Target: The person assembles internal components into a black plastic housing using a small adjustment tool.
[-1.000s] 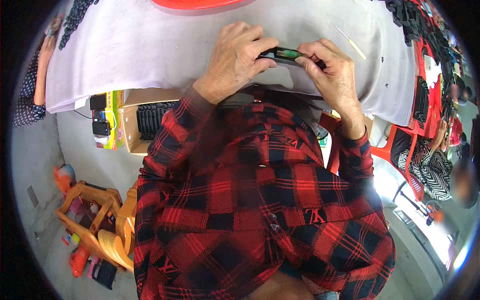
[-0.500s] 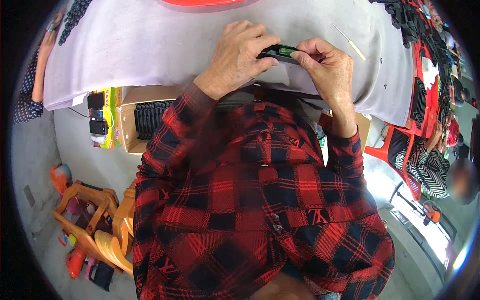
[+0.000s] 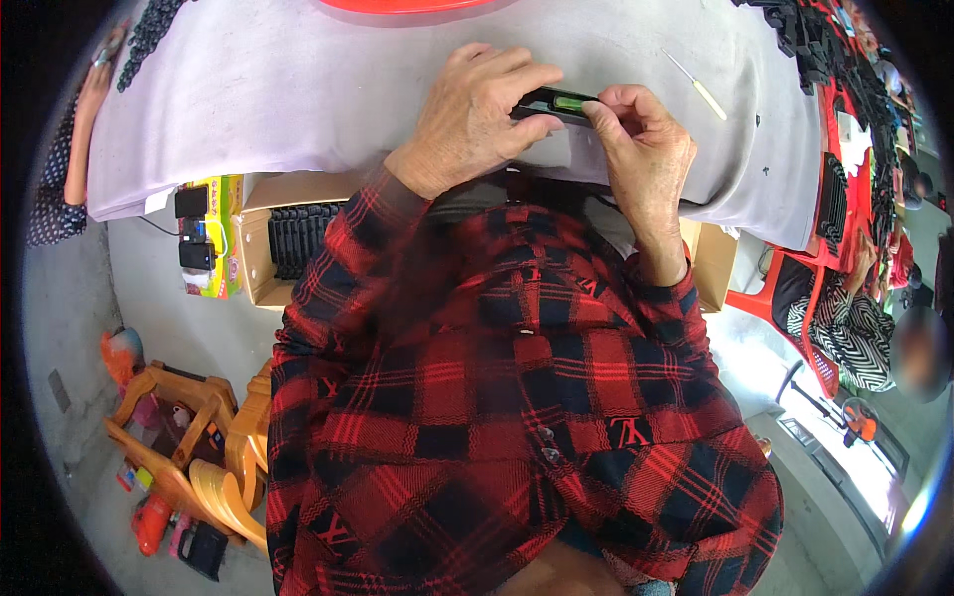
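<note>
Above the cloth-covered table, a small black spirit level [image 3: 568,102] with a green vial is held between my two hands. My left hand [image 3: 475,114] grips its left end, thumb below and fingers above. At the other end my right hand [image 3: 644,134] is closed, with thumb and index finger pinching beside the vial. The fingers hide both ends of the level. To the right of my right hand lies a thin tool with a pale handle and a slender metal shaft [image 3: 698,85], perhaps an awl or a screwdriver.
A grey-white cloth [image 3: 298,89] covers the table. A red basin rim [image 3: 407,5] is at the far edge. Below the table stands a cardboard box [image 3: 260,248] of black parts. Black pieces [image 3: 790,40] lie far right. Other people sit left and right.
My right hand and forearm have shifted slightly left and inward, uncovering more of the cardboard box at the right. My left hand and the level have barely moved.
</note>
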`<state>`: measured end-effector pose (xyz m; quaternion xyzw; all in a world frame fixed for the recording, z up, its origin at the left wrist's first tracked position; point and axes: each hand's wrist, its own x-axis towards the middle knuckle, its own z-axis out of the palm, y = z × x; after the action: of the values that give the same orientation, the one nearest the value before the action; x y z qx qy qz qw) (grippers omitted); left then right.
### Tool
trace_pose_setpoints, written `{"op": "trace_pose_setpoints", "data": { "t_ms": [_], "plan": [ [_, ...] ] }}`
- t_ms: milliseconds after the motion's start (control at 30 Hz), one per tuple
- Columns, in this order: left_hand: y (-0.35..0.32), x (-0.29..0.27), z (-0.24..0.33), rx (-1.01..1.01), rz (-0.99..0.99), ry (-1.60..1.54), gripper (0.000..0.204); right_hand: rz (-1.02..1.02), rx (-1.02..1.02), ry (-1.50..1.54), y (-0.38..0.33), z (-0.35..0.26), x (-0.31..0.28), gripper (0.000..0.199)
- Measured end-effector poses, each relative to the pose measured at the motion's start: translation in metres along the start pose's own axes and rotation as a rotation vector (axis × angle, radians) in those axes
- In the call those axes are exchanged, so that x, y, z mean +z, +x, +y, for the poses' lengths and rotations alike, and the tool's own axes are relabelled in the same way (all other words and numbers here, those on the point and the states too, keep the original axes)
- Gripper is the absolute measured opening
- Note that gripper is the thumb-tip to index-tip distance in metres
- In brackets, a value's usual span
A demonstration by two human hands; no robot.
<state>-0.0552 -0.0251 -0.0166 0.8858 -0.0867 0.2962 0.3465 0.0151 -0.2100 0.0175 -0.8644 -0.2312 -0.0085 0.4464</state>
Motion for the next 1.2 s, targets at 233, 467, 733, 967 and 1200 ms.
{"op": "trace_pose_setpoints", "data": {
  "t_ms": [233,467,733,967,1200],
  "plan": [
    [0.002,0.000,-0.002,0.024,-0.036,0.055,0.037,0.028,-0.029,-0.041,-0.004,0.005,0.004,0.006],
    [0.002,0.005,0.004,0.039,-0.002,0.081,0.036,0.144,-0.107,-0.072,-0.009,0.014,0.013,0.006],
    [0.002,0.003,0.012,0.063,-0.079,0.131,0.029,0.196,-0.187,-0.130,-0.008,0.014,0.016,0.004],
    [0.001,0.006,0.013,0.065,-0.033,0.161,0.028,0.169,-0.204,-0.122,-0.004,0.015,0.019,0.007],
    [-0.001,0.007,0.016,-0.029,-0.079,0.162,0.028,0.173,-0.399,-0.251,-0.008,0.015,0.024,0.022]
  ]
}}
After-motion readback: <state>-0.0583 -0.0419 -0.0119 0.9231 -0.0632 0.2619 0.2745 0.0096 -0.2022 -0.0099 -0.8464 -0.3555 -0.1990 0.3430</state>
